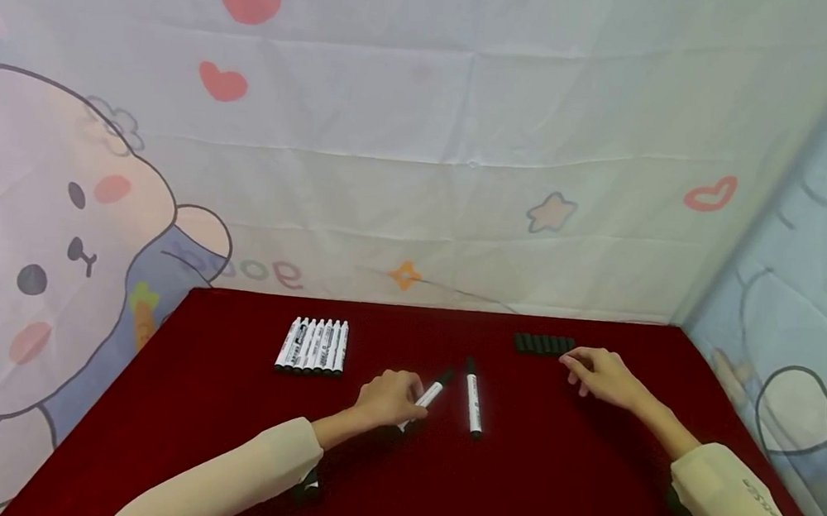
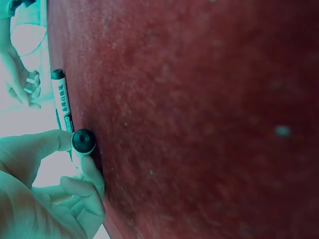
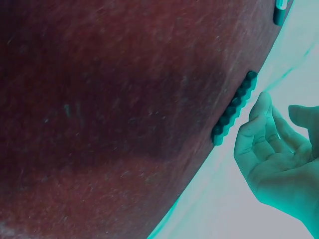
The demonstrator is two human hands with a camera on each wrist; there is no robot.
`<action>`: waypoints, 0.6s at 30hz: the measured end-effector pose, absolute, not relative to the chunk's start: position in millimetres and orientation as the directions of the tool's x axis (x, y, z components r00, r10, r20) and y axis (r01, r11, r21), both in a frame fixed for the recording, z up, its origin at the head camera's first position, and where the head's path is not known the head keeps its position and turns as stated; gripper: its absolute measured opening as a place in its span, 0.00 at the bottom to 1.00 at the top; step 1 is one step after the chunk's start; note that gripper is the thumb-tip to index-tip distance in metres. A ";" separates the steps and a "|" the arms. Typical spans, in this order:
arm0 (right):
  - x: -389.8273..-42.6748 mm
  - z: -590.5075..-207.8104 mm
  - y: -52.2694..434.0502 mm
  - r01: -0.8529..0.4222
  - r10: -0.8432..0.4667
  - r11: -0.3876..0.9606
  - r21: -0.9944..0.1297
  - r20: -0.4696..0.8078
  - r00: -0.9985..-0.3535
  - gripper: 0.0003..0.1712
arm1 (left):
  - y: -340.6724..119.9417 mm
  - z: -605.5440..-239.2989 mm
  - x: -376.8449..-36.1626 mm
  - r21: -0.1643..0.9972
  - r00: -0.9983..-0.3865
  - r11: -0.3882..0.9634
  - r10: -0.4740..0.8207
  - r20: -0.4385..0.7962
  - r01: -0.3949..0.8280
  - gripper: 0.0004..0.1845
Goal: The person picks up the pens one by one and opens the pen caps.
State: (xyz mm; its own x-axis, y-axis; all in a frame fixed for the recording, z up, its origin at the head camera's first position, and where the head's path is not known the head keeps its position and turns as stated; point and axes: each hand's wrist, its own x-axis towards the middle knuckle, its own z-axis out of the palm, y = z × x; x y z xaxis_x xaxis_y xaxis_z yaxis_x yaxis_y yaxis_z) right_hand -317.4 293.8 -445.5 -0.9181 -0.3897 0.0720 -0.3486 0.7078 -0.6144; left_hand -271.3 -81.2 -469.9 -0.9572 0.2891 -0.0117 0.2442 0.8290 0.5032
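My left hand pinches a white marker with a black cap between thumb and fingertips, low over the red cloth; in the left wrist view its black end faces the camera. To the right of it lies another capped white marker, on the cloth. At the right, my right hand hovers near a row of black caps with nothing between its fingers. The right wrist view has its thumb apart from the loosely bent fingers, beside the caps.
Several white markers without caps lie side by side at the back left of the red-covered table. A dark object shows partly from under my left sleeve. Printed cloth hangs behind the table and along its sides.
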 end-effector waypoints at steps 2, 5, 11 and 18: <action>-316.4 -444.2 290.9 -0.351 -0.401 0.700 -0.622 0.063 -0.914 0.22 | -87.1 -469.2 -270.7 0.530 -0.954 0.815 0.296 -0.034 0.234 0.11; -314.7 -442.8 286.5 -0.348 -0.416 0.688 -0.636 0.048 -0.908 0.22 | -96.6 -468.3 -269.8 0.587 -0.943 0.776 0.327 -0.062 0.231 0.10; -311.9 -440.9 278.0 -0.367 -0.444 0.674 -0.641 0.044 -0.895 0.21 | -112.7 -465.9 -268.9 0.687 -0.909 0.684 0.409 -0.082 0.246 0.09; -307.9 -439.6 264.9 -0.398 -0.482 0.652 -0.646 0.053 -0.874 0.20 | -124.7 -459.5 -269.7 0.740 -0.860 0.601 0.507 -0.062 0.301 0.10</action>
